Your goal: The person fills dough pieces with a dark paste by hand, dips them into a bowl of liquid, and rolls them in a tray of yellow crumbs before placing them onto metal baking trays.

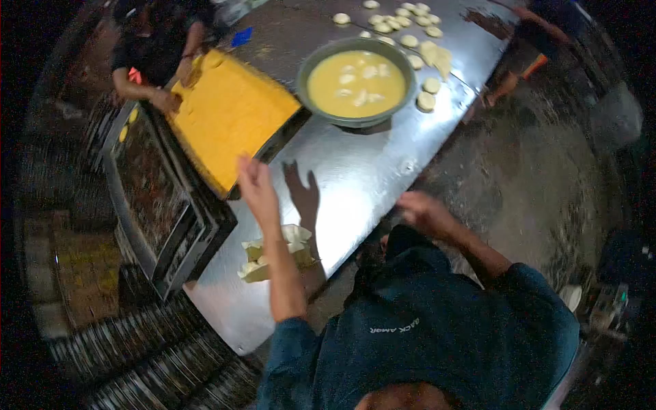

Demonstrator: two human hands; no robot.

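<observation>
Left hand loosely open by yellow-filled tray; right hand half-open, blurred.

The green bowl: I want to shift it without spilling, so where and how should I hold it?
Likely best with a two-handed grip on opposite sides of the green bowl's rim, coming from the near side, over bare tabletop. It stands upright, wide and round, holding yellow liquid. Dough rounds crowd its right; the tray's corner sits close at its left.
</observation>
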